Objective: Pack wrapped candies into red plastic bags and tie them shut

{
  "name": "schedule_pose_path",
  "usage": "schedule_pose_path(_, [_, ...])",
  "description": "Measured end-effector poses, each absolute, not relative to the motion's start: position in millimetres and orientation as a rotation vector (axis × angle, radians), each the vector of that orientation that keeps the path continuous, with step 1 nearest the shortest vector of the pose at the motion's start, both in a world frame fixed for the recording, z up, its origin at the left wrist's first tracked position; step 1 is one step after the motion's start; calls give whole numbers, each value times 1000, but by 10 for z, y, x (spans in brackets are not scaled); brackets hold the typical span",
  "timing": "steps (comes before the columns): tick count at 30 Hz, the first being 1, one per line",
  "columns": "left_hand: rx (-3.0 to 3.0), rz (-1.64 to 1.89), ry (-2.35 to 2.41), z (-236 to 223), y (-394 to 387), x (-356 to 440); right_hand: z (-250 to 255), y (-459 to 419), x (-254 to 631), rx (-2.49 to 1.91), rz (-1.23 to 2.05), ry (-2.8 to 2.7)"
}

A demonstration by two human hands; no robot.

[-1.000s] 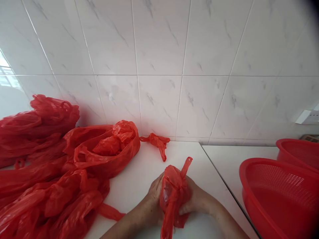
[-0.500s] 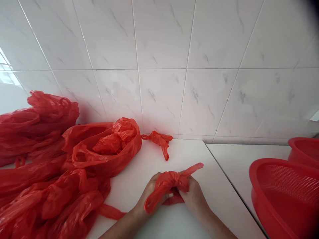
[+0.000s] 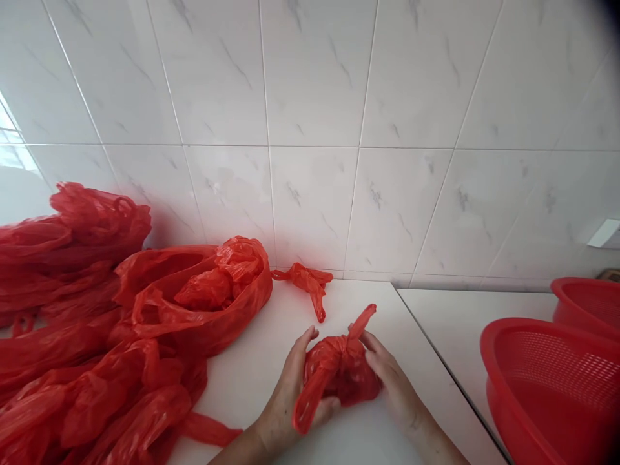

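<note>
A red plastic bag (image 3: pixel 351 380), knotted on top into a compact bundle, sits on the white tabletop (image 3: pixel 349 436). Its two handle ends stick out from the knot, one toward me and one away. My left hand (image 3: pixel 287 395) curves round its left side, the thumb along the near edge under the looped end. Against the right side rests my right hand (image 3: pixel 393 378), fingers bent around the bundle, so the bag is cupped between both palms. What the bag contains cannot be made out. A smaller knotted red bag (image 3: pixel 309 282) lies beyond it near the wall.
Loose red plastic bags (image 3: pixel 97 394) heap up on the left. Among them an opened bag (image 3: pixel 242 323) holds crumpled red bundles. Red perforated baskets (image 3: pixel 513 387) stand on the right, past the seam between the table surfaces. A tiled wall (image 3: pixel 314 200) runs along the back.
The knotted bag has turned and been lowered, so its round body shows below the knot. My fingers have loosened from the knot and spread along its sides.
</note>
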State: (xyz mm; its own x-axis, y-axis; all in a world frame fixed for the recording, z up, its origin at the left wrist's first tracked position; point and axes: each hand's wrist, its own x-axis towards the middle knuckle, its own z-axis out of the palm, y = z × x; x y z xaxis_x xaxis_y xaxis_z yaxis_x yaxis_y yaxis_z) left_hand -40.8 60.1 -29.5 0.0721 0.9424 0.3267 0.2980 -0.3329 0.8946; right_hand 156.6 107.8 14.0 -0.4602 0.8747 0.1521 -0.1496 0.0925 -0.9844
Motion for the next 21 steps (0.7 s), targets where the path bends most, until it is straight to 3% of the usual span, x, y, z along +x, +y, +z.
schedule_pose_path(4, [2096, 1490, 1234, -246, 520, -467, 215, 1108, 1581, -637, 1662, -1373])
schedule_pose_path(8, [2285, 1383, 1337, -132, 494, -469, 169, 1129, 1527, -608, 1744, -1263])
schedule_pose_path(21, [2037, 1324, 1791, -156, 629, -596, -24, 1259, 1569, -877, 1700, -868])
